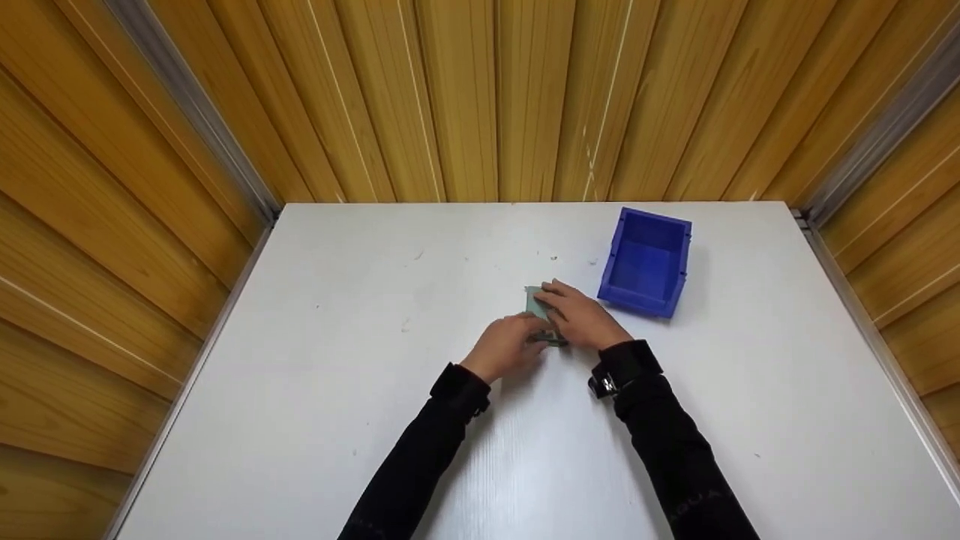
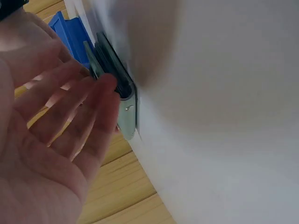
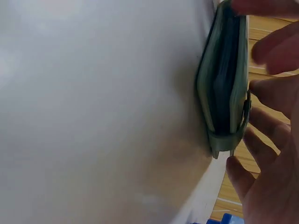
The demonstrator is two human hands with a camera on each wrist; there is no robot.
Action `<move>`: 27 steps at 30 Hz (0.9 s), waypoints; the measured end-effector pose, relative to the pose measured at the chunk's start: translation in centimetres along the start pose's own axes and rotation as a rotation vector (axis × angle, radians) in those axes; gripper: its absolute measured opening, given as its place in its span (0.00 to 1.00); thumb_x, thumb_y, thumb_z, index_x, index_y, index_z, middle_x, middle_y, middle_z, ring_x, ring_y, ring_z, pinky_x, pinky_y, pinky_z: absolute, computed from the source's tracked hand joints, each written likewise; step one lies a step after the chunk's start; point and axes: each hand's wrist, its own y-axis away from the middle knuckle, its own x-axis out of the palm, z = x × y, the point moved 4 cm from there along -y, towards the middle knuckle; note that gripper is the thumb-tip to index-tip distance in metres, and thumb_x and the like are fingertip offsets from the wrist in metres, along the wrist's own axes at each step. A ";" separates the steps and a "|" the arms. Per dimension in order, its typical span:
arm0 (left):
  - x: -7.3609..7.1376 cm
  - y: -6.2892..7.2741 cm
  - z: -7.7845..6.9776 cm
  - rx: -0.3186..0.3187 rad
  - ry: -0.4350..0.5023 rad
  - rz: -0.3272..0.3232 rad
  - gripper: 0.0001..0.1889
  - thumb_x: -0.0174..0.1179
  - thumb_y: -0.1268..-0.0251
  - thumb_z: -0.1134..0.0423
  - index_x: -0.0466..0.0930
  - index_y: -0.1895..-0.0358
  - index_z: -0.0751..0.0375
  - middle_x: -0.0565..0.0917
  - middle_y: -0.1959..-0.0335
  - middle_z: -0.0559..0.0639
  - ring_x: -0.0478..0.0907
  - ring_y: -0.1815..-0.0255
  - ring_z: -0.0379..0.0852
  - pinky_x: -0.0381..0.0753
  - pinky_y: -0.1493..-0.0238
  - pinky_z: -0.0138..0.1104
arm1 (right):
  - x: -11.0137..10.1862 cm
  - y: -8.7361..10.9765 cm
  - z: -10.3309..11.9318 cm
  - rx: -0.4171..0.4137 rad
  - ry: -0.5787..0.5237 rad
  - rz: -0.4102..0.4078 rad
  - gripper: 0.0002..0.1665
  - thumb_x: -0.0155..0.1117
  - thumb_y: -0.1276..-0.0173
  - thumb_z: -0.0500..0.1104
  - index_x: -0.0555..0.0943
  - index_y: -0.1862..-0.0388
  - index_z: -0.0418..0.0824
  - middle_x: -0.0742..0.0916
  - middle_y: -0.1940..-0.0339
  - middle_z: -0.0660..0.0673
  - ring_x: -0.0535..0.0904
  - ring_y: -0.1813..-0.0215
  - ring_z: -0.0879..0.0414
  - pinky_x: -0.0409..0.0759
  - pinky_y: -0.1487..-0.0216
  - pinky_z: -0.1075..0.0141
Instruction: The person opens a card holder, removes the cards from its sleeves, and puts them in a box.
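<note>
On tabletop (image 1: pixel 300 420), green wallet (image 3: pixel 223 93), dark layered inside, left fingers (image 2: pixel 103 126), right fingers (image 3: pixel 268 126) outstretched, touching

By the head camera the worktop (image 1: pixel 285 360) is viewed from high above, forward and down, past its far edge. From each wrist the green wallet (image 2: pixel 127 116) is seen low and close, the worktop tipped sideways — wallet and blue box (image 1: pixel 637 302) being shared by all three.

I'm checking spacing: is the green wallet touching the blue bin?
Apart. In the head view, the right hand and some white tabletop lie between the green wallet and blue bin.
</note>
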 end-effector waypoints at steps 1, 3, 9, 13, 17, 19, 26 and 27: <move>-0.2 -0.1 0.5 -0.034 0.005 -0.034 0.13 0.65 0.27 0.61 0.86 0.43 0.58 0.89 0.50 0.52 0.87 0.52 0.48 0.85 0.49 0.40 | -0.1 0.1 -0.2 0.015 0.008 -0.011 0.28 0.55 0.19 0.40 0.71 0.23 0.39 0.70 0.20 0.36 0.61 0.18 0.37 0.64 0.22 0.42; -0.5 -0.3 1.4 -0.110 -0.004 -0.099 0.12 0.64 0.27 0.62 0.86 0.46 0.60 0.88 0.54 0.53 0.87 0.56 0.49 0.85 0.53 0.41 | -0.3 0.3 -0.5 0.046 0.026 -0.042 0.28 0.57 0.20 0.41 0.72 0.24 0.38 0.72 0.22 0.35 0.65 0.20 0.36 0.65 0.22 0.42; 0.0 -1.0 3.4 -0.296 0.062 -0.100 0.11 0.60 0.25 0.63 0.84 0.48 0.65 0.89 0.61 0.56 0.86 0.61 0.51 0.84 0.56 0.42 | -0.7 1.3 -1.2 0.157 0.008 -0.181 0.26 0.63 0.23 0.43 0.78 0.31 0.35 0.82 0.38 0.34 0.78 0.36 0.39 0.77 0.34 0.46; 0.4 -1.4 3.6 -0.340 0.128 -0.070 0.11 0.57 0.23 0.61 0.83 0.52 0.66 0.89 0.61 0.59 0.85 0.62 0.52 0.83 0.57 0.43 | -0.6 1.7 -1.5 0.212 -0.028 -0.228 0.25 0.64 0.25 0.43 0.80 0.35 0.31 0.84 0.51 0.34 0.82 0.51 0.41 0.81 0.46 0.47; 0.7 -1.8 3.1 -0.354 0.122 -0.061 0.11 0.57 0.22 0.61 0.80 0.57 0.67 0.87 0.64 0.60 0.80 0.67 0.50 0.81 0.61 0.43 | -0.3 1.6 -1.4 0.231 -0.069 -0.198 0.24 0.65 0.26 0.42 0.82 0.38 0.28 0.85 0.59 0.36 0.81 0.59 0.46 0.81 0.54 0.52; 1.0 -2.0 2.8 -0.365 0.116 -0.066 0.11 0.58 0.23 0.60 0.79 0.57 0.68 0.86 0.65 0.61 0.81 0.67 0.50 0.81 0.62 0.43 | -0.2 1.5 -1.3 0.227 -0.076 -0.183 0.22 0.66 0.26 0.42 0.83 0.41 0.28 0.84 0.62 0.37 0.79 0.61 0.48 0.79 0.57 0.53; 1.8 -2.5 2.4 -0.415 0.162 -0.103 0.16 0.58 0.23 0.58 0.77 0.51 0.73 0.87 0.61 0.66 0.88 0.57 0.60 0.85 0.57 0.48 | -0.5 1.3 -1.0 0.185 -0.045 -0.208 0.19 0.68 0.28 0.39 0.84 0.45 0.26 0.84 0.62 0.35 0.79 0.59 0.45 0.79 0.55 0.50; 1.8 -2.5 2.3 -0.423 0.184 -0.107 0.18 0.58 0.23 0.58 0.76 0.48 0.75 0.87 0.58 0.67 0.87 0.55 0.61 0.85 0.54 0.49 | -0.5 1.3 -1.0 0.182 -0.045 -0.211 0.19 0.68 0.28 0.38 0.84 0.44 0.26 0.84 0.61 0.34 0.80 0.58 0.44 0.80 0.54 0.49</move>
